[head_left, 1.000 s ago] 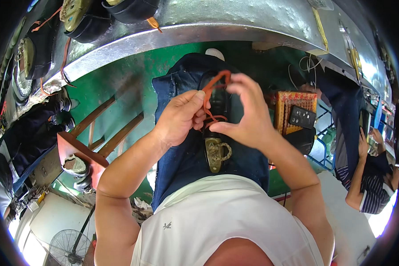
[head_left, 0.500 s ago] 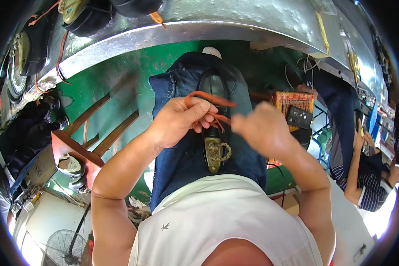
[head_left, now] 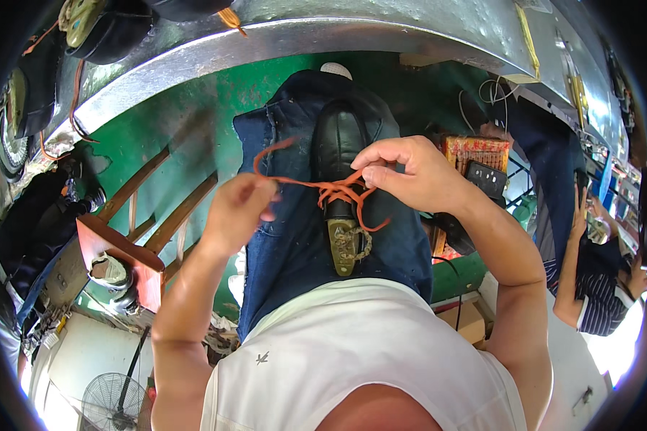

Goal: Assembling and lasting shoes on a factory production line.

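A black leather shoe (head_left: pixel 336 147) lies lengthwise on my lap, toe pointing away from me. From its heel opening sticks an olive-green shoe last (head_left: pixel 341 248) with a twisted loop of cord. An orange lace (head_left: pixel 295 182) is crossed over the middle of the shoe, its ends loose. Left of the shoe, my left hand (head_left: pixel 239 210) is closed on the lace, pulling it taut; its fingers are a little blurred. At the shoe's right side, my right hand (head_left: pixel 413 169) pinches the lace between thumb and fingers. A loose lace end curls below it.
Blue denim cloth (head_left: pixel 280 248) covers my lap. A metal workbench (head_left: pixel 381 43) curves across the far side, with black shoes (head_left: pixel 111 32) at its left. Wooden furniture (head_left: pixel 122 241) stands left, a woven box (head_left: pixel 474 154) with a black device right. A co-worker's arm (head_left: pixel 574 262) shows far right.
My hands have moved apart, the left one toward the left and nearer me. The lace now stretches between them across the shoe, and the shoe's upper is more exposed.
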Tool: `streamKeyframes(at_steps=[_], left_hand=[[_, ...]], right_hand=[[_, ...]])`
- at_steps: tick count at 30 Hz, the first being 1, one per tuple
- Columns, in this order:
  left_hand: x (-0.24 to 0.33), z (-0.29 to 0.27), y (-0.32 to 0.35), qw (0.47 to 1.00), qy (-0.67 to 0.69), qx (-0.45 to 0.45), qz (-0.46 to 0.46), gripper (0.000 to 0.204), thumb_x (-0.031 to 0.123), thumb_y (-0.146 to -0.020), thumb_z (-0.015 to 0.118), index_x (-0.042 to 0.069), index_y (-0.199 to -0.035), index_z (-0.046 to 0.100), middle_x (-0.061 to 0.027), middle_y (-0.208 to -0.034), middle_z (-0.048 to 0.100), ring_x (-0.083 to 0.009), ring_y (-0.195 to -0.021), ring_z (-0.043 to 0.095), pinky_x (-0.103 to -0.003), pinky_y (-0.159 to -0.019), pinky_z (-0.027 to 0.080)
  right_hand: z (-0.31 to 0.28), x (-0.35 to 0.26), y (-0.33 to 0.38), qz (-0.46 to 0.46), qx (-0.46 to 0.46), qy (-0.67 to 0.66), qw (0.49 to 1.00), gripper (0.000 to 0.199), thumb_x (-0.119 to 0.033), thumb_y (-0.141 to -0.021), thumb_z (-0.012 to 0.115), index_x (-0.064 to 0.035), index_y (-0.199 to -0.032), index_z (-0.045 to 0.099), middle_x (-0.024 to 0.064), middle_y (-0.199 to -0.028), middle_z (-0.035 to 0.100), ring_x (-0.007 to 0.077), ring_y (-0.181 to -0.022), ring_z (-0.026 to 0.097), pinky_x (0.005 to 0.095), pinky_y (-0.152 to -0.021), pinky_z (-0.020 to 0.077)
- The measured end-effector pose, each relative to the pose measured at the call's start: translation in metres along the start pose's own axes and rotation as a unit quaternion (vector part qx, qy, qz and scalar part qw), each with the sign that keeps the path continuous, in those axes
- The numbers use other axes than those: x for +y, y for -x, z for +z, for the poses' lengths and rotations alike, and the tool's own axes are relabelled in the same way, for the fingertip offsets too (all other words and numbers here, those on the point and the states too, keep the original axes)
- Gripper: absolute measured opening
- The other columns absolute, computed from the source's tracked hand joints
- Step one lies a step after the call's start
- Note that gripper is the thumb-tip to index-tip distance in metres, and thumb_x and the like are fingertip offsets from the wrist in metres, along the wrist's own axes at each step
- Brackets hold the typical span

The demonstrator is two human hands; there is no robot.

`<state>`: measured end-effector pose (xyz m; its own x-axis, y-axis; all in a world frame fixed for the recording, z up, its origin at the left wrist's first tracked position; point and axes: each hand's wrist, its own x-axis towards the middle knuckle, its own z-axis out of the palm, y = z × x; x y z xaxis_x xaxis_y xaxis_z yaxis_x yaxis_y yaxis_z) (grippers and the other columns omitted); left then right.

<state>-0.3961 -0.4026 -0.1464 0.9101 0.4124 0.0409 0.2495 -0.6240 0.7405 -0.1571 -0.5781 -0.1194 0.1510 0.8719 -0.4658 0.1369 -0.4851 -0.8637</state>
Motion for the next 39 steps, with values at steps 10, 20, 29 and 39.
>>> streamKeyframes(at_steps=[10, 20, 29, 39], left_hand=[[0.006, 0.008, -0.019, 0.868, 0.337, -0.230, -0.284, 0.008, 0.010, -0.100, 0.059, 0.004, -0.095, 0.059, -0.0103, -0.084, 0.065, -0.0211, -0.076, 0.064, -0.039, -0.068, 0.053], [-0.019, -0.001, -0.019, 0.737, 0.444, -0.453, -0.231, 0.022, 0.012, -0.097, 0.068, -0.001, -0.115, 0.073, -0.0001, -0.078, 0.068, -0.0071, -0.070, 0.060, -0.028, -0.052, 0.043], [0.001, 0.043, -0.011, 0.689, 0.650, -0.191, -0.257, 0.019, 0.010, -0.094, 0.072, -0.001, -0.110, 0.075, -0.0025, -0.077, 0.062, -0.0082, -0.061, 0.050, -0.023, -0.052, 0.036], [0.024, 0.040, -0.024, 0.956, 0.274, -0.060, 0.079, 0.015, -0.004, -0.077, 0.074, 0.004, -0.089, 0.073, -0.0095, -0.080, 0.068, -0.0265, -0.077, 0.066, -0.034, -0.069, 0.051]], right_hand=[[-0.008, -0.015, 0.001, 0.035, -0.023, -0.293, 0.955, 0.029, -0.014, -0.099, 0.064, 0.0010, -0.123, 0.060, 0.0051, -0.085, 0.067, 0.0098, -0.072, 0.063, 0.0236, -0.066, 0.0494], [0.023, 0.026, 0.014, -0.230, 0.281, 0.316, 0.876, 0.007, -0.008, -0.085, 0.076, -0.0047, -0.091, 0.076, 0.0091, -0.080, 0.068, 0.0236, -0.068, 0.067, 0.0329, -0.061, 0.0536], [0.051, 0.001, 0.018, 0.045, 0.029, -0.227, 0.972, 0.015, -0.011, -0.091, 0.076, 0.0022, -0.099, 0.078, 0.0080, -0.093, 0.077, 0.0072, -0.084, 0.066, 0.0248, -0.076, 0.0543], [0.049, -0.010, 0.018, 0.133, 0.028, -0.169, 0.976, 0.019, -0.015, -0.090, 0.076, 0.0023, -0.083, 0.075, 0.0015, -0.072, 0.069, 0.0061, -0.060, 0.057, 0.0264, -0.056, 0.0479]])
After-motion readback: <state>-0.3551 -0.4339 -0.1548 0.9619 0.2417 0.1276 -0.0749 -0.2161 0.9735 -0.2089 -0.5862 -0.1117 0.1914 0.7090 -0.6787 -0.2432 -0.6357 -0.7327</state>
